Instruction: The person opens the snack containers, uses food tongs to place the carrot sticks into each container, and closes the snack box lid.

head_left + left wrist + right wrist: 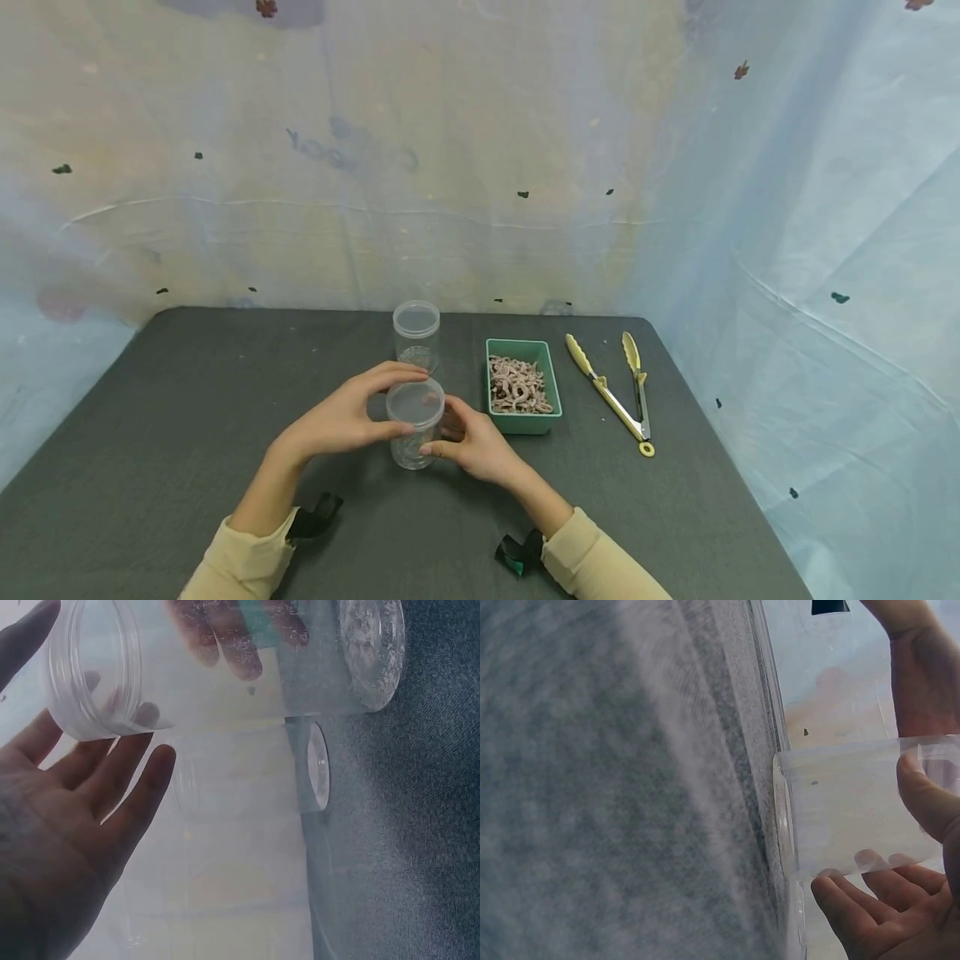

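Observation:
A clear plastic jar (408, 452) with a translucent screw lid (415, 403) is upright on the dark table between both hands. My left hand (347, 421) holds it by the lid, thumb on the near side and fingers around the far side. Lower down, my right hand (480, 446) grips the jar's body, its thumb in front and its fingers behind. Through the clear wall in the left wrist view, the right fingers (244, 660) show against the jar (172, 682). The right wrist view shows the jar (847, 810) lying across the right hand's grasp.
A second lidded clear jar (417, 333) stands just behind. To the right sits a green rectangular tub (525, 424) filled with pale brownish curled pieces (519, 386). Farther right lie spread tongs (621, 412) with yellow tips. A fabric backdrop (450, 167) hangs behind the table.

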`<control>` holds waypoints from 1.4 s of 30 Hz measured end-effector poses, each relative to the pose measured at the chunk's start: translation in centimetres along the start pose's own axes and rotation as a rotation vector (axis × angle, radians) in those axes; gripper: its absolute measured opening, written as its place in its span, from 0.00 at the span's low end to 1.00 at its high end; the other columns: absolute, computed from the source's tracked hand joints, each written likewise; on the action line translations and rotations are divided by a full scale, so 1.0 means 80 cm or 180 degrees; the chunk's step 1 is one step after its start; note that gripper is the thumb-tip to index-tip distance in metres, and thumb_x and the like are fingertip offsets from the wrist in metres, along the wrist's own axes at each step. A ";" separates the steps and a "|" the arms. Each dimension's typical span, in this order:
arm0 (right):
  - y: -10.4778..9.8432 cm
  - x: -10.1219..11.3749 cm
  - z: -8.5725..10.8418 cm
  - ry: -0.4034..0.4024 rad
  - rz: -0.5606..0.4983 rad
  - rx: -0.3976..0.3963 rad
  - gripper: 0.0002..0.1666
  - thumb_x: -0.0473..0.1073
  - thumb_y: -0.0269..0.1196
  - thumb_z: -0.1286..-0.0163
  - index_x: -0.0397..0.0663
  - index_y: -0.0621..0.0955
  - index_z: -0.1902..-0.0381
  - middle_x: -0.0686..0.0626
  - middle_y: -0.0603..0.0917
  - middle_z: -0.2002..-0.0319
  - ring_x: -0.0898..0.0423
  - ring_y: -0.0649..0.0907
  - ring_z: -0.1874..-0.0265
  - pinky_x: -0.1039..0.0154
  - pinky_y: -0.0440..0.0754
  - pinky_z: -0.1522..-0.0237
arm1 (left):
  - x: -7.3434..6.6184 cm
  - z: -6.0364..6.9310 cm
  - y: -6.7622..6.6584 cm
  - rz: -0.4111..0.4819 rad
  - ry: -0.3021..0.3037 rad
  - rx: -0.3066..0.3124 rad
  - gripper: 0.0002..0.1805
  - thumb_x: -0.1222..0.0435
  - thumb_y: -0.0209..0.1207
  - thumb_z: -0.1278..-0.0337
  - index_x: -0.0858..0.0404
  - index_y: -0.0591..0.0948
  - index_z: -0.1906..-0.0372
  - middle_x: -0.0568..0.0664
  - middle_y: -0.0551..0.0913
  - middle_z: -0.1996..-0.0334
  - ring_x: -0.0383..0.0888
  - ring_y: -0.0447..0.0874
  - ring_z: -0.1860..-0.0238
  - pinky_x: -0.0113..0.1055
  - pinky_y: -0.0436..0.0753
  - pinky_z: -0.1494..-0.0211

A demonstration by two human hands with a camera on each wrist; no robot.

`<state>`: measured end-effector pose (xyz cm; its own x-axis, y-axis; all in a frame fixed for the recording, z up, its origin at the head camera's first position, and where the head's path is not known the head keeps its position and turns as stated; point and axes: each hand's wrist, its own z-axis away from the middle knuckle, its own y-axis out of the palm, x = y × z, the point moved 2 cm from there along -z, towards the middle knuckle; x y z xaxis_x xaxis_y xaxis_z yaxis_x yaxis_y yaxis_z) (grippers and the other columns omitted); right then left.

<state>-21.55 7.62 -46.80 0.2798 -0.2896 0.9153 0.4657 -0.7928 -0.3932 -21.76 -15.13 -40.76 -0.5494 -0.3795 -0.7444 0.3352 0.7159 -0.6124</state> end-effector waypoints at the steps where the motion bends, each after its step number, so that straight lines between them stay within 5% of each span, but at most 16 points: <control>1: 0.000 0.000 0.000 0.0004 0.0003 -0.0002 0.44 0.42 0.73 0.31 0.44 0.67 0.23 0.40 0.77 0.31 0.45 0.80 0.33 0.61 0.79 0.36 | 0.000 -0.001 0.000 -0.0018 -0.0032 -0.0029 0.35 0.58 0.74 0.39 0.55 0.76 0.28 0.49 0.74 0.30 0.55 0.71 0.28 0.60 0.76 0.35; 13: 0.000 0.001 0.000 0.0013 0.0007 0.0011 0.43 0.42 0.73 0.31 0.43 0.67 0.23 0.41 0.77 0.31 0.45 0.79 0.33 0.60 0.79 0.35 | -0.004 -0.001 -0.003 -0.0213 -0.0030 -0.0465 0.34 0.59 0.78 0.46 0.56 0.80 0.33 0.50 0.74 0.33 0.52 0.70 0.33 0.55 0.76 0.41; 20: 0.000 -0.001 -0.001 -0.0088 -0.0076 0.0012 0.42 0.40 0.73 0.32 0.43 0.68 0.24 0.45 0.76 0.28 0.46 0.78 0.31 0.59 0.78 0.34 | 0.004 0.010 -0.029 -0.0384 0.0014 -0.0743 0.33 0.62 0.76 0.42 0.57 0.78 0.31 0.50 0.73 0.31 0.51 0.73 0.36 0.47 0.74 0.43; 27: 0.000 -0.001 -0.001 -0.0149 -0.0097 0.0011 0.41 0.40 0.73 0.32 0.45 0.69 0.24 0.47 0.76 0.28 0.47 0.77 0.30 0.58 0.78 0.33 | 0.022 0.030 -0.056 -0.0618 -0.0246 -0.0865 0.35 0.60 0.75 0.41 0.55 0.77 0.29 0.49 0.72 0.29 0.49 0.72 0.33 0.48 0.73 0.41; 34: 0.000 -0.001 0.000 -0.0143 -0.0085 0.0019 0.42 0.39 0.73 0.32 0.46 0.69 0.24 0.47 0.75 0.28 0.48 0.77 0.30 0.59 0.78 0.33 | 0.046 0.044 -0.068 -0.0858 -0.0677 -0.0447 0.35 0.60 0.75 0.41 0.63 0.76 0.30 0.61 0.72 0.30 0.66 0.70 0.30 0.68 0.73 0.37; 42: 0.000 0.000 0.000 -0.0148 -0.0096 0.0024 0.41 0.39 0.73 0.32 0.47 0.70 0.24 0.47 0.75 0.28 0.46 0.77 0.30 0.58 0.77 0.33 | 0.075 0.054 -0.063 -0.0939 -0.1223 0.0205 0.37 0.62 0.79 0.51 0.66 0.79 0.35 0.68 0.76 0.35 0.65 0.78 0.39 0.54 0.82 0.48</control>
<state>-21.56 7.67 -46.83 0.3041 -0.2402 0.9219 0.4807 -0.7968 -0.3662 -23.45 -23.57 -43.27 -0.3100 -0.7583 -0.5735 0.2611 0.5122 -0.8182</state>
